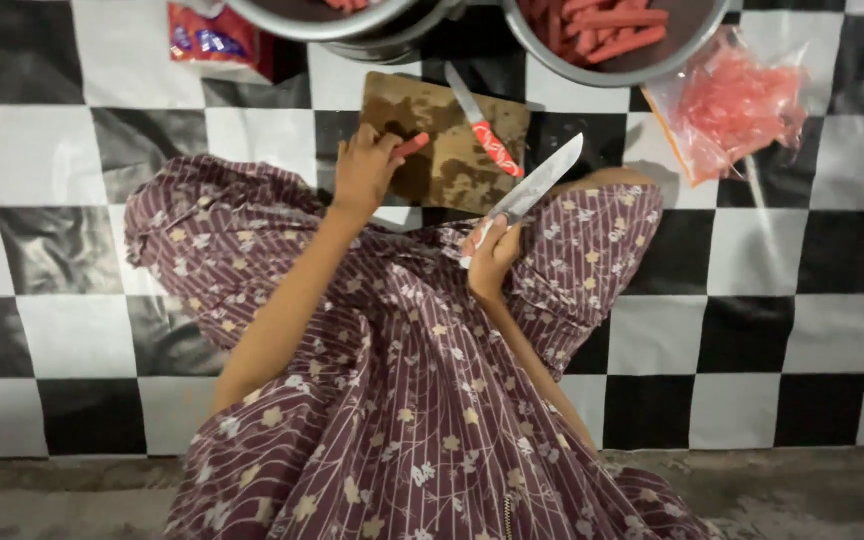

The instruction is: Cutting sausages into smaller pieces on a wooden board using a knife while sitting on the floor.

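Sausage under your left hand, blade poised to its right

Your left hand (364, 168) pins a red sausage (411, 146) on the near-left part of the wooden cutting board (452, 150), its long axis running up-right. Your right hand (492, 250) grips a knife (537, 182), tip raised toward the board, well apart from the sausage.
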